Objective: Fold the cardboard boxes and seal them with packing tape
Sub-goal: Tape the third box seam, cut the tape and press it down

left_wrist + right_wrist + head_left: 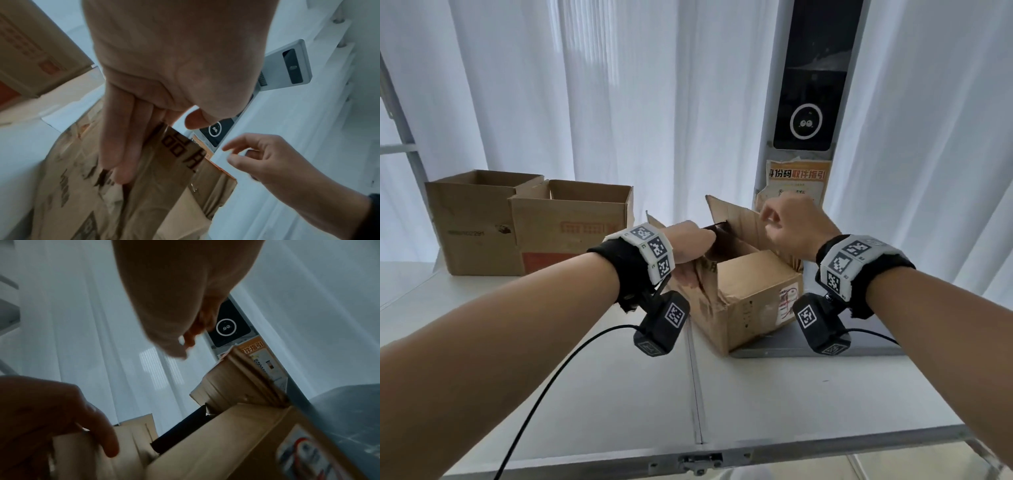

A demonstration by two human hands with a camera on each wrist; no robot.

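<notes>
A small worn cardboard box (753, 284) stands on the white table with its top flaps up. My left hand (688, 246) holds the box's left flap (164, 170), straight fingers (119, 146) along its printed outer face and the thumb over its top edge on the inner side. My right hand (787, 222) hovers by the raised back-right flap (736, 216), fingers loosely curled and holding nothing. In the left wrist view the right hand (257, 155) is apart from the cardboard. No packing tape shows in any view.
Two larger open boxes (472, 219) (571, 222) stand side by side at the back left. Behind the small box rises a grey column with a dark screen (808, 102), on a grey base plate (774, 346). A black cable (551, 377) crosses the table (825, 394).
</notes>
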